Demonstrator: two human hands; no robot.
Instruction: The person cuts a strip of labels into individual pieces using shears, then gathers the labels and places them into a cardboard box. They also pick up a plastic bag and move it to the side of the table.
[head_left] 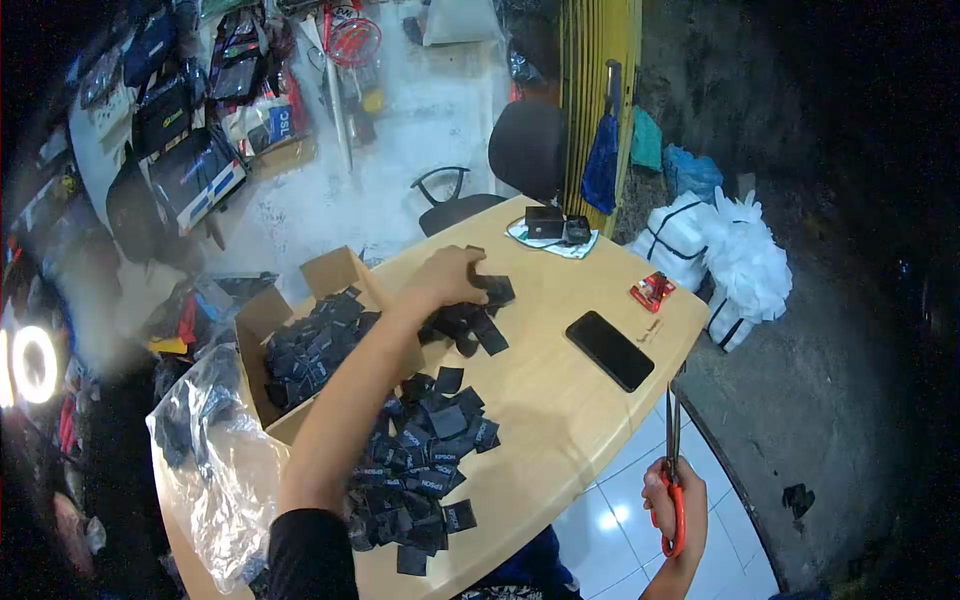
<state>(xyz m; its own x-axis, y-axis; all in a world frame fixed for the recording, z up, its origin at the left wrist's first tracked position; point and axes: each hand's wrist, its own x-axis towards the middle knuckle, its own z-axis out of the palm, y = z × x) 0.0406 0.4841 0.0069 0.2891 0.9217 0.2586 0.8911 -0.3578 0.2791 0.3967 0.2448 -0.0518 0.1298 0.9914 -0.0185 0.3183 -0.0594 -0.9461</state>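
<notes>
My left hand (450, 278) reaches over the far pile of small black fabric pieces (462, 318), its fingers bent down onto the pieces at the top; whether it pinches one is hidden. My right hand (678, 500), beyond the table's right edge, is closed around the red handles of scissors (673, 440), whose blades point up and away. A larger pile of black labels (425, 455), several printed EPSON, lies nearer on the wooden table (545, 430). Beside my left forearm, an open cardboard box (262, 385) holds many more of these pieces.
Clear plastic bag (225, 460) at the table's left. A black phone (610, 350), a red packet (652, 291) and small black boxes (544, 222) on a cloth lie toward the right and far end. Behind stands a chair (525, 150); white bundles (745, 255) sit on the floor.
</notes>
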